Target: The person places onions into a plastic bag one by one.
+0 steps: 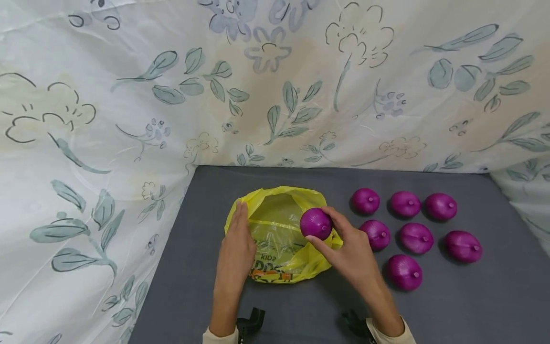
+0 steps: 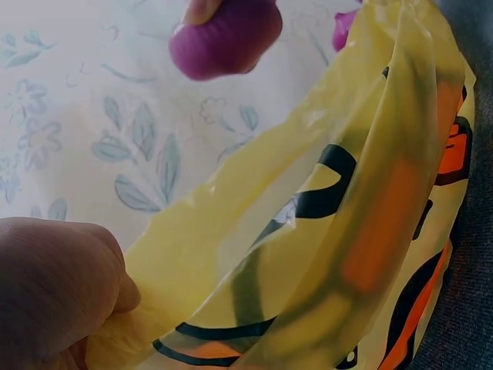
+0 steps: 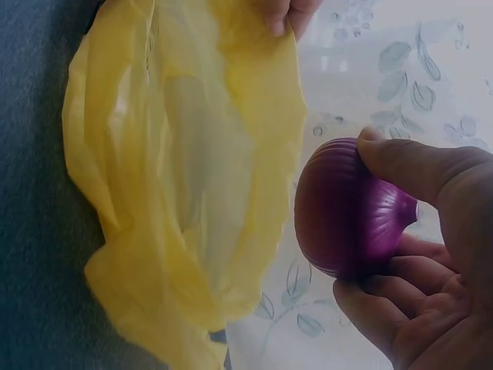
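The right hand (image 1: 350, 248) holds 1 purple onion (image 1: 315, 223) between thumb and fingertips, spread only to the onion's width, above the 3 o'clock side of the mouth of the yellow bag (image 1: 296, 268). At the bag's 9 o'clock, the left hand (image 1: 237, 253) pinches the rim, thumb and fingers nearly together on the thin plastic. Another 7 onions (image 1: 416, 238) lie on the grey table (image 1: 180, 286), towards 3 o'clock from the bag.
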`<control>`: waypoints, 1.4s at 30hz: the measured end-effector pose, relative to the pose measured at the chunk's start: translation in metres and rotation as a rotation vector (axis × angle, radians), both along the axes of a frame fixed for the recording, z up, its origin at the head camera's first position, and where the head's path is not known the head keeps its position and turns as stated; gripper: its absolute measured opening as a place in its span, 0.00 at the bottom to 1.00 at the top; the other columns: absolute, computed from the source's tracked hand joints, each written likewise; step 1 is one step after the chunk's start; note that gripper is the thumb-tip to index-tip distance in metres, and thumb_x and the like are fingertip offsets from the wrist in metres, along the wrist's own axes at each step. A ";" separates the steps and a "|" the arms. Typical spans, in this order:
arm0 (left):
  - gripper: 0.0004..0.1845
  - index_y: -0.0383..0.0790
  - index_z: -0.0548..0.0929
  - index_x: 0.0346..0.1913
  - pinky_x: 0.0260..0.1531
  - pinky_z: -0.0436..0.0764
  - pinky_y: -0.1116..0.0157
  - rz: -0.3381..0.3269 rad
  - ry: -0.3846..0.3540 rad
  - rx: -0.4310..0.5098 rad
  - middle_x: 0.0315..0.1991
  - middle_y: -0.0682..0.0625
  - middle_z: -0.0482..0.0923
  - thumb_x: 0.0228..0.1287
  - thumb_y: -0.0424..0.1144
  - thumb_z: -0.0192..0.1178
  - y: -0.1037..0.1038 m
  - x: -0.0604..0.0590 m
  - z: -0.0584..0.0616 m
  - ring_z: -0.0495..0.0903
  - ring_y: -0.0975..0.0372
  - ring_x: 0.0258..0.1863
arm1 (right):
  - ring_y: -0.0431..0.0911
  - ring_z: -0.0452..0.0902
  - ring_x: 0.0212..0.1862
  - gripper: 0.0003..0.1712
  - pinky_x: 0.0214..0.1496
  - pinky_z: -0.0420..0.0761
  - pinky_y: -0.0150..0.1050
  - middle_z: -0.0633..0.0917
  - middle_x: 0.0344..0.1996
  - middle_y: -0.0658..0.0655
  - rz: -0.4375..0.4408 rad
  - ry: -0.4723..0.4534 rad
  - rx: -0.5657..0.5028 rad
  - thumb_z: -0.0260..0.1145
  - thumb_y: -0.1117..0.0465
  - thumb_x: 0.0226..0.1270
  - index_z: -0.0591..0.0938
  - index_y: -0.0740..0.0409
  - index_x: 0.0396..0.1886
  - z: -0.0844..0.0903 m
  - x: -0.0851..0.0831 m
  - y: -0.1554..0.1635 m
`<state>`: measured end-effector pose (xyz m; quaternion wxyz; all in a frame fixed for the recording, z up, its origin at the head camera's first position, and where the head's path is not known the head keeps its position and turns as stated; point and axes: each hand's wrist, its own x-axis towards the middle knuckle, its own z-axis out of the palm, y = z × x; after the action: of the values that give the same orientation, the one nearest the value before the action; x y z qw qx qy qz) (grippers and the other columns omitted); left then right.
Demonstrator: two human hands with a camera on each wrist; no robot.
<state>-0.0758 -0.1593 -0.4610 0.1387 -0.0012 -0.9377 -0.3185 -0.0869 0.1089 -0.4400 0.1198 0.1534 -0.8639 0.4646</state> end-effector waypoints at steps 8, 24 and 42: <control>0.30 0.37 0.59 0.84 0.27 0.74 0.57 0.003 0.024 0.006 0.84 0.41 0.57 0.85 0.30 0.47 -0.005 0.000 -0.001 0.82 0.51 0.30 | 0.47 0.88 0.56 0.42 0.55 0.86 0.50 0.88 0.59 0.52 0.037 0.021 0.052 0.84 0.49 0.60 0.77 0.47 0.73 0.002 -0.006 -0.020; 0.31 0.36 0.61 0.83 0.31 0.81 0.53 0.000 0.059 -0.024 0.82 0.39 0.60 0.82 0.27 0.50 -0.004 -0.001 -0.005 0.84 0.43 0.43 | 0.48 0.87 0.56 0.43 0.55 0.86 0.52 0.87 0.61 0.55 0.131 0.005 0.087 0.81 0.48 0.64 0.75 0.54 0.75 -0.001 -0.026 -0.049; 0.29 0.36 0.61 0.83 0.44 0.85 0.45 -0.003 0.059 -0.019 0.82 0.39 0.59 0.84 0.30 0.48 0.001 0.000 -0.003 0.78 0.40 0.65 | 0.50 0.89 0.50 0.39 0.49 0.88 0.50 0.88 0.55 0.59 0.195 -0.029 0.122 0.79 0.49 0.68 0.76 0.61 0.72 -0.011 -0.056 -0.076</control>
<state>-0.0755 -0.1584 -0.4644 0.1660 -0.0133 -0.9362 -0.3096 -0.1426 0.0332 -0.4505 0.0518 0.2370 -0.8732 0.4226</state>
